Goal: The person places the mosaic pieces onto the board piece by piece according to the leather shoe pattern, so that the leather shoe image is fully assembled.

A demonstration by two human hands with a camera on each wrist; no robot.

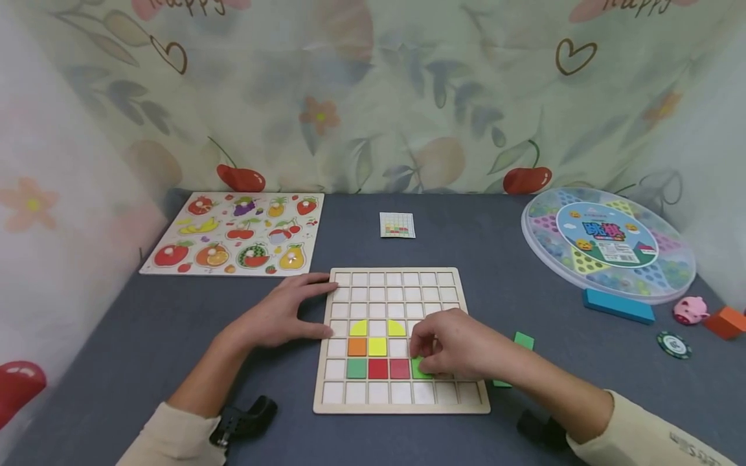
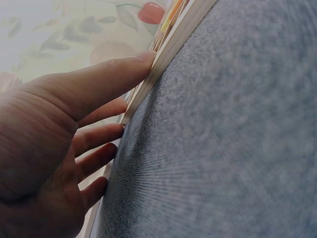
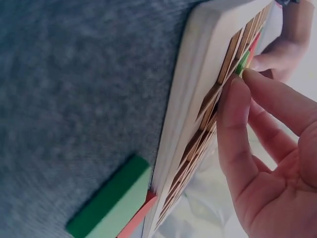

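Note:
A wooden grid board (image 1: 402,409) lies flat on the dark cloth. My left hand (image 1: 282,312) touches its left edge, thumb and fingers extended; the left wrist view shows the thumb (image 2: 116,74) against the rim. Between thumb and forefinger, my right hand (image 1: 451,343) pinches a green square tile (image 1: 421,369) at a cell in the lower part of the grid. To its left in that row sit two red tiles (image 1: 378,369) and a darker green tile (image 1: 357,368). Above are an orange tile (image 1: 357,347), a yellow square (image 1: 377,347) and two yellow quarter-circles (image 1: 397,329).
Loose green pieces (image 1: 524,340) lie right of the board, partly under my right forearm. A small pattern card (image 1: 397,224) is behind it. Left stands a fruit puzzle (image 1: 233,223); right, a round game box (image 1: 670,259), blue block (image 1: 619,307), pig figure (image 1: 691,310), orange block (image 1: 726,322) and chip (image 1: 674,345).

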